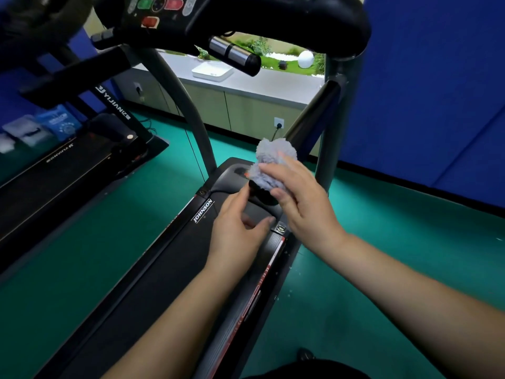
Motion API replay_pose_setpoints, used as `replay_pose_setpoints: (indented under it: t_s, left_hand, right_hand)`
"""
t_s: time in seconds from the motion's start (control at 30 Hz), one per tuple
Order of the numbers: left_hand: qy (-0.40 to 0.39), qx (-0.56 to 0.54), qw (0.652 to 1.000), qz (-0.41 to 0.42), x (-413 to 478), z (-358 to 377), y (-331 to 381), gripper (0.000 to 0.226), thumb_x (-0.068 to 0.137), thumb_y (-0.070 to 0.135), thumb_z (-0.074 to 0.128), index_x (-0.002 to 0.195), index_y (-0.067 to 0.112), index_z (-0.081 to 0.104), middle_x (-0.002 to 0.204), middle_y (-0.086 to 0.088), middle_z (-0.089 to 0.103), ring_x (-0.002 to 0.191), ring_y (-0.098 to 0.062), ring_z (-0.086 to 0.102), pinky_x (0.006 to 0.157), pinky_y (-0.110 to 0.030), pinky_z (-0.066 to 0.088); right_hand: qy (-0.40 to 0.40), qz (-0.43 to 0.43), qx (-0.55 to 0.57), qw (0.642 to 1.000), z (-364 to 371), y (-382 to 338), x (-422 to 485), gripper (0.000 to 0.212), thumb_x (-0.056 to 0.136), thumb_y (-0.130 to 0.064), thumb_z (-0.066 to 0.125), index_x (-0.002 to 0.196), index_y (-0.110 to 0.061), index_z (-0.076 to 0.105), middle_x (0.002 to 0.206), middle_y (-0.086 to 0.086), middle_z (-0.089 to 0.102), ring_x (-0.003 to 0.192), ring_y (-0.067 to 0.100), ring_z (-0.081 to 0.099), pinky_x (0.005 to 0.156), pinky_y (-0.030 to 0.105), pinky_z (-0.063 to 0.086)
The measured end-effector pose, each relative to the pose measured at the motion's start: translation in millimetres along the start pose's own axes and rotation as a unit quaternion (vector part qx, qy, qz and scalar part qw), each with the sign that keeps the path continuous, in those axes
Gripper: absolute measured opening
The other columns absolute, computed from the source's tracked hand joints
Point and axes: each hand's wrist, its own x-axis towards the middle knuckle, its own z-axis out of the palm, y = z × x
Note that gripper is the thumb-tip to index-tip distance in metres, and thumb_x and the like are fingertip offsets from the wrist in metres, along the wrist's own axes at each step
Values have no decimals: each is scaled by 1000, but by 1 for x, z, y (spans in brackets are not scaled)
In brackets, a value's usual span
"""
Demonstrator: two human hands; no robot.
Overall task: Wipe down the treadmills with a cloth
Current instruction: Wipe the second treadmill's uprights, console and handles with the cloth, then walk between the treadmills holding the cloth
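A fluffy light-grey cloth (269, 162) is wrapped over the end of the black right handrail (314, 116) of the JOHNSON treadmill (175, 269). My right hand (303, 203) grips the cloth around that rail end, thumb underneath. Just left of it and slightly lower, my left hand (240, 228) hovers with fingers loosely curled, holding nothing; its fingertips come close to the dark rail tip below the cloth. The treadmill's console (175, 12) with green and red buttons hangs above, and a chrome-banded grip (235, 56) sticks out beneath it.
A second black treadmill (54, 170) stands to the left across a strip of green floor (82, 269). A beige cabinet (246, 105) with a white tray sits behind, under a window. Blue wall panels (437, 91) close off the right side.
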Motion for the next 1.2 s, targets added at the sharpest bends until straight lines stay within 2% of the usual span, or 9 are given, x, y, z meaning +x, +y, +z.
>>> replay_pose_setpoints:
  t_s: [0.1, 0.17, 0.3, 0.43, 0.63, 0.73, 0.9, 1.07, 1.2]
  left_hand:
    - [-33, -2, 999, 3, 1, -7, -2, 73, 79, 17, 71, 140, 41, 38, 105, 19, 50, 75, -7, 58, 73, -25, 53]
    - [-46, 3, 999, 1, 1, -11, -3, 73, 80, 14, 69, 142, 38, 38, 103, 16, 50, 76, -4, 56, 70, -17, 49]
    - [-57, 23, 998, -13, 2, -15, -12, 70, 84, 14, 66, 142, 42, 39, 84, 16, 50, 63, -1, 50, 66, -15, 40]
    - [-80, 37, 996, -35, -10, -15, -29, 51, 86, 17, 64, 134, 32, 52, 116, 16, 61, 65, -1, 54, 74, -18, 44]
    - [-149, 113, 978, -93, -64, -27, -67, 43, 84, 26, 69, 125, 30, 59, 105, 17, 63, 75, 3, 58, 73, -17, 43]
    - [-158, 125, 973, -117, -103, -35, -71, 41, 81, 32, 72, 121, 33, 61, 103, 19, 63, 79, 2, 59, 76, -18, 46]
    - [-131, 119, 968, -178, -171, -51, -55, 30, 81, 35, 72, 109, 38, 61, 101, 20, 64, 84, 2, 61, 78, -21, 51]
    - [-43, 93, 964, -246, -257, -53, -28, 23, 81, 35, 73, 99, 40, 60, 94, 21, 64, 83, 4, 60, 71, -11, 46]
    - [25, 80, 941, -329, -345, -49, -11, 23, 78, 38, 74, 97, 38, 61, 91, 21, 65, 83, 6, 60, 72, -12, 47]
  right_hand:
    - [23, -10, -25, 999, 4, -4, -18, 41, 93, -14, 54, 133, -22, 53, 139, -1, 44, 138, 12, 30, 115, 16, 20]
    - [42, -32, -59, 997, 6, -2, -30, 47, 88, 1, 60, 131, -18, 56, 142, -1, 42, 137, 16, 35, 115, 20, 24]
    - [51, -13, -122, 991, 13, 10, -59, 36, 86, 2, 60, 120, -8, 66, 135, 12, 55, 124, 20, 50, 110, 16, 31]
    - [6, 127, -123, 984, 16, 15, -88, 43, 78, 5, 62, 116, -13, 69, 118, 8, 63, 107, 20, 57, 98, 1, 28]
    - [-31, 310, -35, 949, -5, -13, -139, 38, 79, -4, 65, 110, -27, 69, 110, -8, 61, 103, 3, 54, 88, -5, 28]
    - [-58, 355, 29, 933, -17, -24, -163, 36, 79, -9, 71, 105, -34, 67, 116, -15, 62, 107, -3, 57, 93, 2, 36]
    - [-113, 351, 101, 924, -37, -50, -193, 38, 73, -3, 78, 102, -25, 65, 107, -19, 65, 81, -15, 60, 69, -1, 39]
    - [-192, 292, 115, 930, -57, -73, -217, 38, 73, 0, 75, 96, -28, 64, 99, -18, 68, 74, -11, 60, 67, 1, 41]
    - [-299, 231, 109, 919, -60, -88, -232, 39, 74, -4, 75, 96, -34, 63, 101, -30, 64, 87, -13, 59, 74, 1, 39]
